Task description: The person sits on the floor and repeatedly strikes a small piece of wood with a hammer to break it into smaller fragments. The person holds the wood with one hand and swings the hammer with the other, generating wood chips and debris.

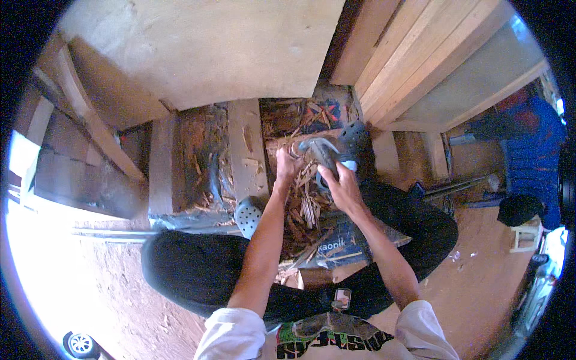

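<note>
the person sits low with knees spread, in dark trousers [198, 270] and a white printed shirt [324, 336], both bare forearms reaching forward over a heap of wood shavings [306, 201].

the left hand [287, 165] is closed around something at the top of the heap, next to the grey tool; what exactly it grips is too small and cluttered to tell, though it looks like a thin strip of wood. the right hand [341, 186] is wrapped shut around the lower part of a curved grey tool [321, 150], whose rounded head arches up and to the left, ending just beside the left hand. the tool sits above the shavings, roughly in the middle of the view, between the two hands.

under the shavings lies a dark blue printed sheet [336, 246] spread across the red earth floor [474, 282]. a grey perforated clog [248, 215] shows just left of the left forearm, and another clog [355, 137] lies beyond the tool. to the left stand rough wooden blocks [204, 159], littered with chips. pale planks [414, 60] lean at upper right, and a large pale board [198, 48] fills the top. a blue plastic chair [537, 150] stands well apart at the far right.
</note>
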The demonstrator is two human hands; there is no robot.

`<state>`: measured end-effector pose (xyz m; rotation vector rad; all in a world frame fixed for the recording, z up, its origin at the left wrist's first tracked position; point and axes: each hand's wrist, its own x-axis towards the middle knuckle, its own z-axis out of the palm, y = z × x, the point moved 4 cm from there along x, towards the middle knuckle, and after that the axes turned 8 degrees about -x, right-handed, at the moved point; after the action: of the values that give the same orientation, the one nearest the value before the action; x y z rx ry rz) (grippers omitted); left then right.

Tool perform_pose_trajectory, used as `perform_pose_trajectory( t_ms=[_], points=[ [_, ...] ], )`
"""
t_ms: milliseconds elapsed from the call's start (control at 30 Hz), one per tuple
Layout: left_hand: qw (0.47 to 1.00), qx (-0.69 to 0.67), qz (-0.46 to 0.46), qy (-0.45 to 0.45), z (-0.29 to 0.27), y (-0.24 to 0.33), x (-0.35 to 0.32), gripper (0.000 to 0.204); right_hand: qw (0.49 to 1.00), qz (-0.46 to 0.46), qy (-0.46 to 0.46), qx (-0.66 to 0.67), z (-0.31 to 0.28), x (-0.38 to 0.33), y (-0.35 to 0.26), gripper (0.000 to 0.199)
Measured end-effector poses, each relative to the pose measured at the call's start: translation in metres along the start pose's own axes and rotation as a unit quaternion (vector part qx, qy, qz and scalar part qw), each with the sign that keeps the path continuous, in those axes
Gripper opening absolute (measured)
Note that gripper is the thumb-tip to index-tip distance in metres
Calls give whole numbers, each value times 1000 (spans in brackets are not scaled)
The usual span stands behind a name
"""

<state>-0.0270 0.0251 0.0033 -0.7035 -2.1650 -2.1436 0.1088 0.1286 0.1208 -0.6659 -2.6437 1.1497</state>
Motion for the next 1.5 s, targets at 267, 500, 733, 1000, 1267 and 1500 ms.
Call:
perform_pose_trajectory(
  t_ms=[267,500,733,1000,1267,1500],
  points=[
    [997,43,-59,33,-2,-11,-1,30,921,-4,184,344,-119,-14,-73,31],
    [999,4,-30,10,0,-24,-5,36,996,14,86,36,-16,10,23,41],
    [995,20,-79,55,-10,-25,-10,32,982,148,-24,113,8,2,55,32],
    [995,60,-46,66,-5,-30,-10,48,944,3,131,303,-60,-9,-34,23],
    [997,-78,-12,-4,0,-30,0,25,992,-4,-24,-120,21,16,21,36],
    [991,97,-45,80,0,-7,-17,41,971,179,-56,150,-5,-2,47,35]
  ],
)
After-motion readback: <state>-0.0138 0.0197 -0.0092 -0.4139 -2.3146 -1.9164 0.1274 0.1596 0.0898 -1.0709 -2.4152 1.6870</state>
